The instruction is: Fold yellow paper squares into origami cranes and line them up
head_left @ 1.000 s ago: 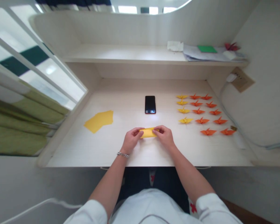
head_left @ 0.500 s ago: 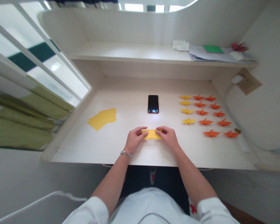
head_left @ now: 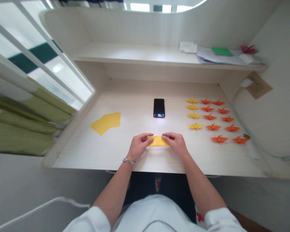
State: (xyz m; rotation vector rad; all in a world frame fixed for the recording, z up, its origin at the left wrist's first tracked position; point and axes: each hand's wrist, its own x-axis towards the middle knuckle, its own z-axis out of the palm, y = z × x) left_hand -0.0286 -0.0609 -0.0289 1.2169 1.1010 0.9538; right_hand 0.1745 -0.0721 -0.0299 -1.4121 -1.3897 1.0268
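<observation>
A folded sheet of yellow paper (head_left: 158, 140) lies lengthwise between my two hands near the front of the white desk (head_left: 91, 154). My left hand (head_left: 140, 145) pinches its left end, thumb on top and fingers along the far edge. At the opposite end my right hand (head_left: 176, 143) grips it the same way. Both hands are closed on the paper, and a silver chain bracelet (head_left: 129, 161) circles my left wrist. Straight beyond the paper lies a black phone (head_left: 159, 108).
Flat yellow sheets (head_left: 106, 123) overlap on the left. To the right stand rows of yellow paper cranes (head_left: 195, 126) and orange paper cranes (head_left: 219, 139). A cable (head_left: 244, 129) runs from a wall socket (head_left: 257, 85). Papers (head_left: 207, 58) rest on the shelf (head_left: 135, 54) behind.
Both hands and the folded paper sit very slightly lower in the view. My grip on both ends stays the same; the phone, sheets and cranes have not moved on the desk.
</observation>
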